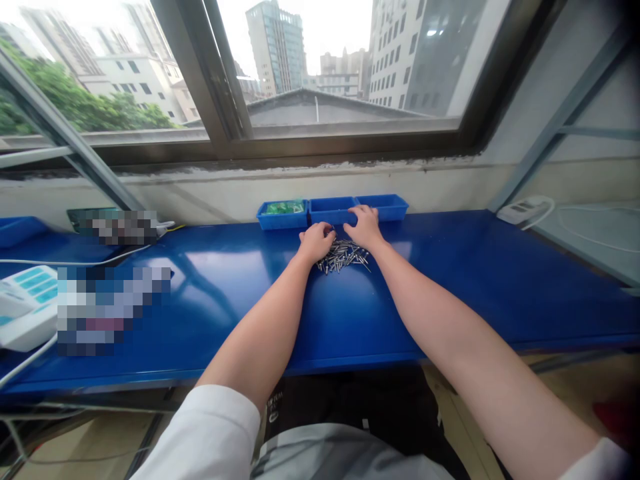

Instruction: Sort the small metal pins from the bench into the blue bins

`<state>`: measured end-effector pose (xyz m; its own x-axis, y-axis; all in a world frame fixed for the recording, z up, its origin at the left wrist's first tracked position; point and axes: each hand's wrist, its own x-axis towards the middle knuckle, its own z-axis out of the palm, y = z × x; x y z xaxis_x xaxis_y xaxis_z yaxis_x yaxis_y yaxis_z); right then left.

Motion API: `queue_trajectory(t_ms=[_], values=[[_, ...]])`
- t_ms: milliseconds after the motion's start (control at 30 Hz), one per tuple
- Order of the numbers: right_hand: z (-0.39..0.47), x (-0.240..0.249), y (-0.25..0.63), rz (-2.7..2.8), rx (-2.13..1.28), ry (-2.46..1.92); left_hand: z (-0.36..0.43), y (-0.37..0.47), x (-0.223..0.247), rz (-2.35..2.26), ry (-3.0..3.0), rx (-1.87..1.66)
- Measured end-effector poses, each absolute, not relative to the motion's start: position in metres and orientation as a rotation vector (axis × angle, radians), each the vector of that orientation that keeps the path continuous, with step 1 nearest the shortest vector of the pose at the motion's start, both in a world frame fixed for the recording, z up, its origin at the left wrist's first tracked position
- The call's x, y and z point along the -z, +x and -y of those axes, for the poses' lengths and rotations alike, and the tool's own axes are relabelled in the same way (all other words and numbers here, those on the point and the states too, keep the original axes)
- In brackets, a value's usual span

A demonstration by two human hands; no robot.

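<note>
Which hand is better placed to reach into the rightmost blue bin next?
Probably the right hand: it overlaps that bin in view, while the left hand is farther left, beside the metal pieces.

A single view looks out from the person's head, set above and behind both grips and facing forward and steeply down along the forearms. The left grip [316,243] and right grip [365,227] show small, near the middle of the picture, well away from the lens. Nearest to it, on the near side of the grips, are the shirt [320,453] and left sleeve [210,427], cut off by the bottom edge. The view is wide: the table [200,327] stretches far to either side of the grips, and beyond them it takes in the window frame [350,145], with buildings [277,50] outside. Darkness closes the upper right corner.
</note>
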<state>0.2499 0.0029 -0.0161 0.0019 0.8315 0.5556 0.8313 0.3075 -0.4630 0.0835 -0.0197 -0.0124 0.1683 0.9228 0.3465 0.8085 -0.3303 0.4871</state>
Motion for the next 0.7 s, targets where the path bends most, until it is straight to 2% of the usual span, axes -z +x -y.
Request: queue_trajectory(t_ms=[367, 700], values=[[0.016, 0.009, 0.242, 2.257, -0.294, -1.252, 0.019, 0.083, 0.012, -1.692, 2.247, -0.851], [0.016, 0.009, 0.242, 2.155, -0.454, -1.262, 0.019, 0.083, 0.012, -1.673, 2.254, -0.847]])
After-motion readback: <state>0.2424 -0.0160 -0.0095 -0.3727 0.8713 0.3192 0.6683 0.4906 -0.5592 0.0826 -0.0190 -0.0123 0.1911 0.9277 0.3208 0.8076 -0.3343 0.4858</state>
